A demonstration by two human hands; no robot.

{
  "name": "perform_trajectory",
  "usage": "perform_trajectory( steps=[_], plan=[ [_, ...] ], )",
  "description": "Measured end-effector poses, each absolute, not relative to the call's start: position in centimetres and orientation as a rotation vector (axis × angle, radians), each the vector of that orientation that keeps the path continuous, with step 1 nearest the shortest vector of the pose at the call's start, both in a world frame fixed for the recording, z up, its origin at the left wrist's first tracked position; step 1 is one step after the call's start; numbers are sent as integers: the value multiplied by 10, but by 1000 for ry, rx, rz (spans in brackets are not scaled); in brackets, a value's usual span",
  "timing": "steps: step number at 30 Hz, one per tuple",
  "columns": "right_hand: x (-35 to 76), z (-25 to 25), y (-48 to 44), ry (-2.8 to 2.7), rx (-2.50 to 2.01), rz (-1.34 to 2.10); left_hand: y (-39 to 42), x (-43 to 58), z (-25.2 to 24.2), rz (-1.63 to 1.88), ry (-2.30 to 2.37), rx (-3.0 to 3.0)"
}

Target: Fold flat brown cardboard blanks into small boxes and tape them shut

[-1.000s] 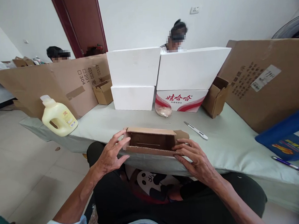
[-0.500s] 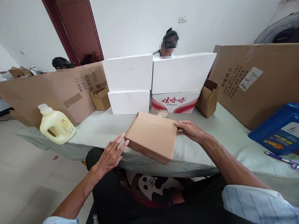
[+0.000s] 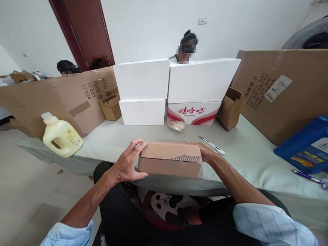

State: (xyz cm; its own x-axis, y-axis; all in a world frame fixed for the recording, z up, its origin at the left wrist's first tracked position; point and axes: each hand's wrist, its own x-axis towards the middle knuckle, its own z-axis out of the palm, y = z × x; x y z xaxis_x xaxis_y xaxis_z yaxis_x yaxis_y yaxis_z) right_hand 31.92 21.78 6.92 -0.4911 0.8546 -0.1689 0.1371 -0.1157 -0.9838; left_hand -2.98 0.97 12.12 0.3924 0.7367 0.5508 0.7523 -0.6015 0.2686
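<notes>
Between my two hands is a brown cardboard box (image 3: 169, 162), held at the near edge of the cloth-covered table. Its long side faces me, with a seam and a jagged, corrugated edge along the right part. My left hand (image 3: 129, 161) grips the left end, thumb low and fingers on top. Around the right end is my right hand (image 3: 207, 152), with most of its fingers hidden behind the box. A white utility knife (image 3: 212, 145) lies just beyond my right hand. Behind the box sits a small roll of clear tape (image 3: 176, 126).
White boxes (image 3: 142, 81) are stacked at the back, beside a red-and-white printed carton (image 3: 193, 114). Large cardboard panels (image 3: 296, 91) stand on both sides. A yellow jug (image 3: 62, 135) is left; a blue jug (image 3: 314, 146) and purple pen (image 3: 311, 178) are right. Two people sit beyond.
The box has been tipped so its side now faces me, and my hands have shifted their grip on its ends. The knife and tape roll behind it have come into clearer view.
</notes>
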Motion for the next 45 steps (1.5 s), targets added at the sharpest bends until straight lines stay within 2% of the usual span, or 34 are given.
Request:
perform_trajectory(
  steps=[9, 13, 15, 21, 26, 33, 35, 39, 42, 45],
  plan=[
    [322, 81, 188, -1712, -1036, 1256, 19, -32, 117, -1208, -1759, -2617],
    [347, 78, 198, -2049, -1361, 499, 17, -31, 114, -1218, -1730, -2623],
    [368, 76, 210, -2077, -1574, 234, 13, -30, 113, -1210, -1709, -2620],
    [414, 57, 239, -2048, -1987, 120, 4, -24, 108, -1200, -1683, -2643],
    [420, 38, 243, -2024, -2044, 90, 2, -21, 107, -1186, -1652, -2662],
    [414, 51, 223, -1908, -1864, 60, -1, -20, 107, -1200, -1603, -2652],
    [402, 69, 200, -1914, -1670, 97, -1, -20, 109, -1171, -1613, -2664],
    [368, 122, 135, -2166, -971, 218, -3, -19, 113, -1122, -1642, -2680],
    [347, 155, 99, -2369, -637, 91, -6, -18, 115, -1119, -1629, -2683],
    [339, 168, 85, -2408, -542, -98, -9, -17, 113, -1130, -1599, -2677]
  ],
)
